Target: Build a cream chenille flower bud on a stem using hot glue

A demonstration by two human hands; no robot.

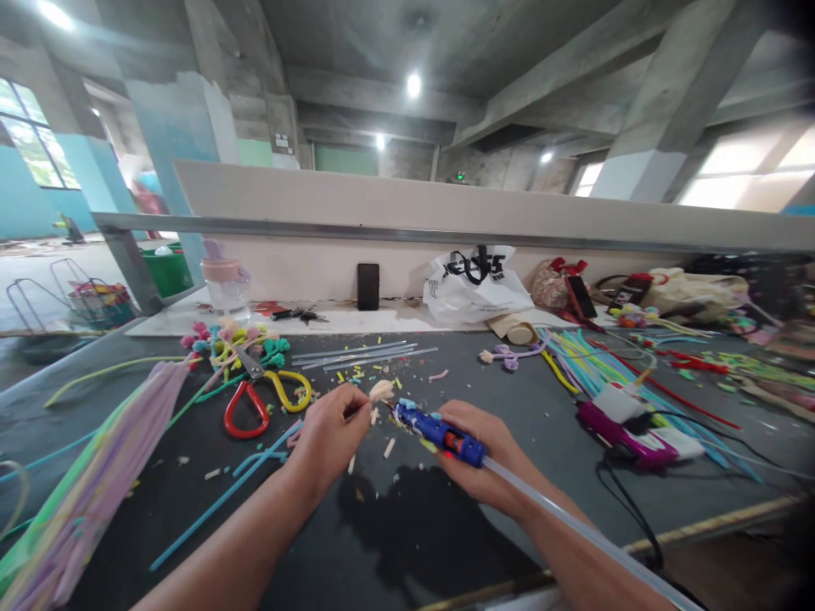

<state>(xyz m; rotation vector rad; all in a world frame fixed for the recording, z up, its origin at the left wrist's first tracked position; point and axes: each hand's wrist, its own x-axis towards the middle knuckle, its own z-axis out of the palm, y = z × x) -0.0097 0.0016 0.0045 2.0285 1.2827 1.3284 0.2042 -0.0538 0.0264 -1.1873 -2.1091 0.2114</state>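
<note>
My right hand (477, 450) is wrapped round a blue hot glue gun (439, 433), and a long clear glue stick (573, 518) runs out of its back end. The gun's nozzle points left toward a small cream fuzzy piece (382, 390). My left hand (337, 433) pinches this piece between thumb and fingers, close to the nozzle. Whether nozzle and piece touch, I cannot tell. Left of my left hand lie scissors (261, 382) with one red and one yellow handle. Blue pipe cleaner lengths (222, 501) rest beside my left forearm.
Pipe cleaner bundles lie at left (127, 475) and right (592, 365). Several clear glue sticks (369, 355) lie behind my hands. A magenta and white device (637, 437) with a black cord sits at right. A phone (368, 287), a plastic cup (226, 284) and a white bag (477, 288) stand along the back.
</note>
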